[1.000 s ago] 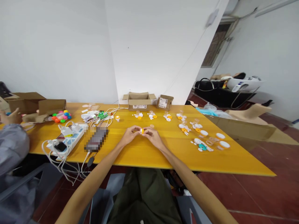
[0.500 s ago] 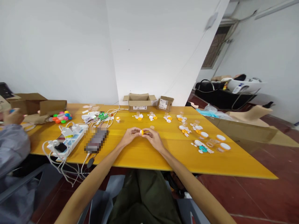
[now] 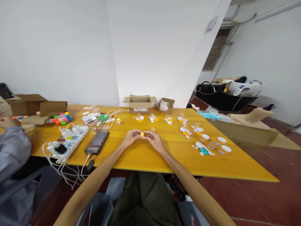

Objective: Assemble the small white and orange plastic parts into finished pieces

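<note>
My left hand and my right hand meet over the middle of the table, both closed on one small orange-and-white round plastic piece that looks like a cap. Fingers cover much of it, so its exact shape is hidden. Just beyond my right fingers stands a small clear cup. Farther back, a small orange-topped container stands on the table. To the right lie groups of white and orange plastic parts, and nearer, a teal ring among white parts.
White-lidded jars stand at the right of the yellow table. Cardboard boxes sit at the back. On the left are a power strip with cables, a phone, coloured balls and another person's sleeve.
My hands stay together on the piece, which has turned slightly, showing its white part more. At the far left, the other person's hand has moved left.
</note>
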The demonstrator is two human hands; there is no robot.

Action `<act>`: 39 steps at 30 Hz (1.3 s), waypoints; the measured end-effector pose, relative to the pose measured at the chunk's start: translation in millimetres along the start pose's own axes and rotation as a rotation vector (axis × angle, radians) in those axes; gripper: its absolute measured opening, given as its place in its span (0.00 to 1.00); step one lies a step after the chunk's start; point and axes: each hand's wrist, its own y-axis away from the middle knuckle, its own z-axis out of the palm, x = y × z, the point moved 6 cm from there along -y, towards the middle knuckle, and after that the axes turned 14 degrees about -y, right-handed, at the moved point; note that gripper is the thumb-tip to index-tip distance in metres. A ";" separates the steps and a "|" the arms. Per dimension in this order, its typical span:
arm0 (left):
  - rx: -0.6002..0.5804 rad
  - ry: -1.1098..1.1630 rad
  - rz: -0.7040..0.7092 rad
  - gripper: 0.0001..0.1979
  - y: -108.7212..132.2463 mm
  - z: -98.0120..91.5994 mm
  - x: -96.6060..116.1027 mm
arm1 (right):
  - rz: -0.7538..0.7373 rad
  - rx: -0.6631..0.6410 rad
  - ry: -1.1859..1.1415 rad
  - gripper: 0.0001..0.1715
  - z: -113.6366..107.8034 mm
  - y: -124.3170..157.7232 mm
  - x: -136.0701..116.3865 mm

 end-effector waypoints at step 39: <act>0.041 -0.225 0.203 0.15 8.8 9.4 15.3 | -0.006 -0.002 0.225 0.06 5.4 1.6 -3.6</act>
